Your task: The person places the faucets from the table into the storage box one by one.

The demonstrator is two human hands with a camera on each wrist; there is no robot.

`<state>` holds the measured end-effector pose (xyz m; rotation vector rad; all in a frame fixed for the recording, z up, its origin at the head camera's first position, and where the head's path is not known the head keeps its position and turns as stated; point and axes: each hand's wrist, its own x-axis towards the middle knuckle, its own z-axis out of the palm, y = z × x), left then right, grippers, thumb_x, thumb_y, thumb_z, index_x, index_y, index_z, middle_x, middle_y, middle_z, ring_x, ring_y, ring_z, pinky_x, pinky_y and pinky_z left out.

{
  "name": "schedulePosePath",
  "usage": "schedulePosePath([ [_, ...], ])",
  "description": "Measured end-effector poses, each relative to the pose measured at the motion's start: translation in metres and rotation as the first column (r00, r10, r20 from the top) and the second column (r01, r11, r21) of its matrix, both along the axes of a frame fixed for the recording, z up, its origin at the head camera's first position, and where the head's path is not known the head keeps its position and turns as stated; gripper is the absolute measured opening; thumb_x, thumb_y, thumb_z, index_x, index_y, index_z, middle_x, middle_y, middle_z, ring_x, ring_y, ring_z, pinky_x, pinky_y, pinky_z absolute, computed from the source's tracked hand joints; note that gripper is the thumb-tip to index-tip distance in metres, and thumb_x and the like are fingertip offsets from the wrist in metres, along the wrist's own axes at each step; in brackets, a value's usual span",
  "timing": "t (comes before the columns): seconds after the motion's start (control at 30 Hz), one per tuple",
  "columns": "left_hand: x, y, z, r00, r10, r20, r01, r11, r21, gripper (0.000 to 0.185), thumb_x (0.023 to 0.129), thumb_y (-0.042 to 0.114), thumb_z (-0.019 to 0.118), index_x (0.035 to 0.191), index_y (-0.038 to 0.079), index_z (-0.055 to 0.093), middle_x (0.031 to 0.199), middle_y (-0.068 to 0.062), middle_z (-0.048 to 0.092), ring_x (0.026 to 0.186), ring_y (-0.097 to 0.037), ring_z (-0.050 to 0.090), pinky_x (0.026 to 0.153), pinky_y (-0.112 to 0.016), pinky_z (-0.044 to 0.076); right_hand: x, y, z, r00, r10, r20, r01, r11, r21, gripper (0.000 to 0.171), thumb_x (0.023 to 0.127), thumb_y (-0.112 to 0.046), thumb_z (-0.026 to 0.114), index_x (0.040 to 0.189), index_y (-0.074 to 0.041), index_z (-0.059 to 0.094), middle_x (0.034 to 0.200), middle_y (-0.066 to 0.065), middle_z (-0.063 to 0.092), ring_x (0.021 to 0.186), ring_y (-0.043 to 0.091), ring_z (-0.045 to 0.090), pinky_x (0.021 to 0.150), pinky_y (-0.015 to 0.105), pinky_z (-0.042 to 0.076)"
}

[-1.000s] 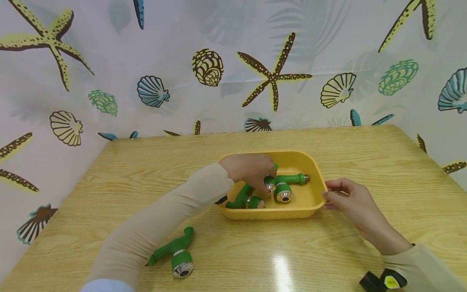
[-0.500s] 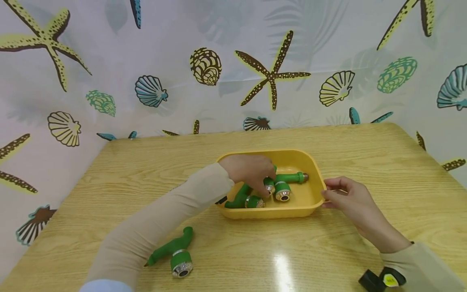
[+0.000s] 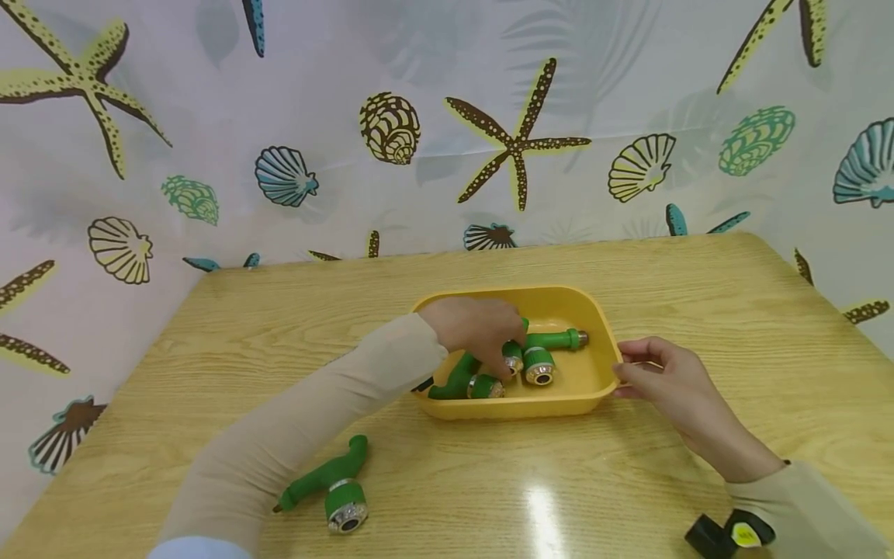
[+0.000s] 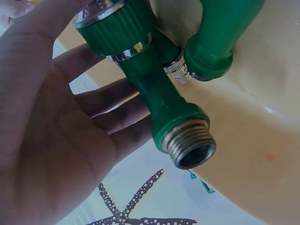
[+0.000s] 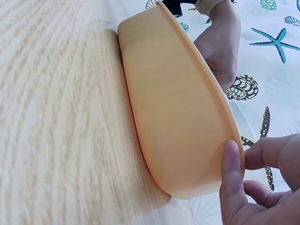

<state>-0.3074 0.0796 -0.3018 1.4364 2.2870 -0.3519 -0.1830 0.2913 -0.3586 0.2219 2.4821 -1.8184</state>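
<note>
A yellow plastic tub point(image 3: 583, 405) holds several green taps with silvery collars. My left hand point(image 3: 478, 326) reaches into it and holds one green tap point(image 4: 157, 91) by its ribbed knob; the threaded metal end points away from the palm in the left wrist view. Beside that hand lie a left tap point(image 3: 461, 376) and a right tap point(image 3: 539, 359), both in the tub. At the tub's right end, my right hand point(image 3: 673, 388) pinches the rim, thumb on the outer wall point(image 5: 183, 108) in the right wrist view.
Another green tap point(image 3: 338, 473) lies on the wooden table point(image 3: 279, 326) at the front left, close to the left sleeve point(image 3: 293, 419). A patterned cloth point(image 3: 433, 194) hangs behind the table's far edge. A black wrist device point(image 3: 729, 534) sits by the right sleeve.
</note>
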Motion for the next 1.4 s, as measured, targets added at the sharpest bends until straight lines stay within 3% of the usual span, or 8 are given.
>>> schedulePosePath([
  [0.2, 0.002, -0.002, 0.000, 0.998, 0.060, 0.023, -0.060, 0.998, -0.018, 0.047, 0.089, 0.039, 0.070, 0.128, 0.014, 0.064, 0.116, -0.001, 0.059, 0.101, -0.013, 0.051, 0.084, -0.026, 0.044, 0.000, -0.001, 0.001, 1.000, 0.012, -0.005, -0.012, 1.000, 0.002, 0.042, 0.098, -0.004, 0.052, 0.132, 0.017, 0.038, 0.118, 0.022, 0.047, 0.085, 0.006, 0.060, 0.075, 0.026, 0.055],
  [0.33, 0.002, -0.002, -0.001, 0.998, 0.062, 0.032, -0.062, 0.998, -0.003, 0.048, 0.090, 0.042, 0.068, 0.129, 0.014, 0.064, 0.116, 0.000, 0.061, 0.099, -0.013, 0.053, 0.086, -0.026, 0.044, 0.000, -0.001, 0.001, 1.000, 0.012, -0.006, -0.012, 1.000, 0.002, 0.042, 0.098, -0.004, 0.052, 0.131, 0.017, 0.038, 0.118, 0.022, 0.047, 0.085, 0.006, 0.061, 0.075, 0.027, 0.055],
  [0.6, 0.002, -0.005, 0.000, 0.998, 0.052, -0.046, -0.053, 0.998, -0.026, 0.064, 0.090, 0.052, 0.063, 0.145, 0.022, 0.048, 0.130, -0.004, 0.054, 0.108, -0.014, 0.052, 0.091, -0.027, 0.044, 0.000, -0.001, 0.000, 1.000, 0.001, 0.005, -0.001, 1.000, 0.007, 0.042, 0.098, -0.004, 0.052, 0.132, 0.017, 0.039, 0.118, 0.022, 0.047, 0.086, 0.009, 0.060, 0.074, 0.026, 0.055],
  [0.77, 0.004, -0.006, 0.003, 0.995, 0.045, -0.090, -0.048, 0.998, -0.031, 0.065, 0.092, 0.056, 0.055, 0.148, 0.025, 0.042, 0.135, -0.005, 0.049, 0.111, -0.016, 0.048, 0.093, -0.030, 0.042, 0.000, -0.001, 0.000, 1.000, -0.005, 0.003, 0.005, 1.000, 0.009, 0.041, 0.098, -0.003, 0.052, 0.132, 0.017, 0.039, 0.118, 0.022, 0.047, 0.086, 0.009, 0.060, 0.074, 0.027, 0.055],
  [0.97, 0.004, -0.007, 0.005, 0.991, 0.034, -0.126, -0.031, 0.999, 0.023, 0.068, 0.092, 0.060, 0.052, 0.149, 0.023, 0.042, 0.145, -0.007, 0.042, 0.124, -0.023, 0.045, 0.101, -0.035, 0.039, 0.000, -0.001, 0.000, 1.000, 0.001, -0.006, -0.001, 1.000, 0.001, 0.041, 0.098, -0.003, 0.052, 0.131, 0.017, 0.039, 0.118, 0.022, 0.047, 0.085, 0.008, 0.059, 0.074, 0.027, 0.055],
  [1.1, 0.004, -0.008, 0.006, 0.988, 0.065, -0.137, -0.060, 0.997, 0.040, 0.079, 0.090, 0.069, 0.045, 0.154, 0.027, 0.028, 0.157, -0.008, 0.024, 0.140, -0.027, 0.028, 0.110, -0.042, 0.028, 0.001, -0.001, 0.000, 1.000, 0.010, -0.016, -0.010, 1.000, -0.002, 0.042, 0.098, -0.003, 0.052, 0.131, 0.018, 0.038, 0.117, 0.022, 0.047, 0.084, 0.007, 0.060, 0.074, 0.027, 0.055],
  [1.2, 0.004, -0.009, 0.007, 0.988, 0.079, -0.131, -0.070, 0.995, 0.073, 0.083, 0.089, 0.072, 0.043, 0.155, 0.029, 0.021, 0.159, -0.007, 0.017, 0.144, -0.026, 0.019, 0.113, -0.043, 0.021, 0.001, -0.001, 0.000, 1.000, 0.012, -0.018, -0.012, 1.000, -0.001, 0.042, 0.098, -0.003, 0.052, 0.131, 0.018, 0.038, 0.118, 0.023, 0.047, 0.084, 0.007, 0.060, 0.074, 0.027, 0.055],
  [1.4, 0.005, -0.013, 0.012, 0.985, 0.020, -0.171, 0.010, 0.984, 0.177, 0.085, 0.088, 0.072, 0.046, 0.156, 0.026, 0.021, 0.159, -0.008, 0.018, 0.144, -0.025, 0.018, 0.114, -0.042, 0.019, 0.001, -0.001, 0.000, 1.000, 0.007, -0.006, -0.007, 1.000, 0.001, 0.043, 0.098, -0.004, 0.052, 0.132, 0.018, 0.037, 0.119, 0.023, 0.046, 0.085, 0.005, 0.060, 0.074, 0.027, 0.055],
])
